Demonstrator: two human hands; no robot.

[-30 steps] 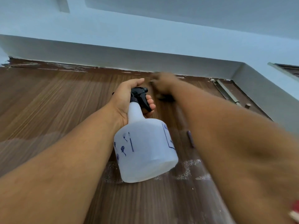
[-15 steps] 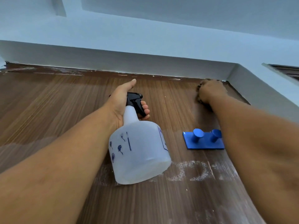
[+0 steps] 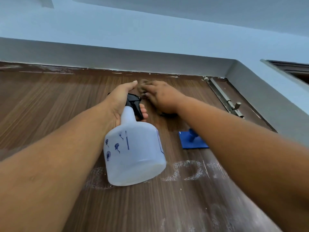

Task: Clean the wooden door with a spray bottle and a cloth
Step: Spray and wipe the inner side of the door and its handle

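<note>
Wiping step: your right hand [image 3: 160, 97] presses a bunched cloth [image 3: 143, 87] high on the wooden door [image 3: 50, 101], fingers blurred; left hand [image 3: 120, 104] wraps the spray bottle [image 3: 133, 154]. Next, probably the white smears below.

Right hand [image 3: 160, 96] motion-blurred — fingertips smear into a brownish blob near the door's [image 3: 50, 106] top edge; the cloth [image 3: 168, 114] shows only as a dark sliver under the palm, rest hidden. Bottle [image 3: 133, 154] neck and trigger partly covered by the left hand [image 3: 120, 101]; its side label is cut off by the curve, print unreadable. Blue hook plate [image 3: 190, 141] half hidden behind the right forearm. Both arms run out of frame — the door too, left and bottom.
</note>
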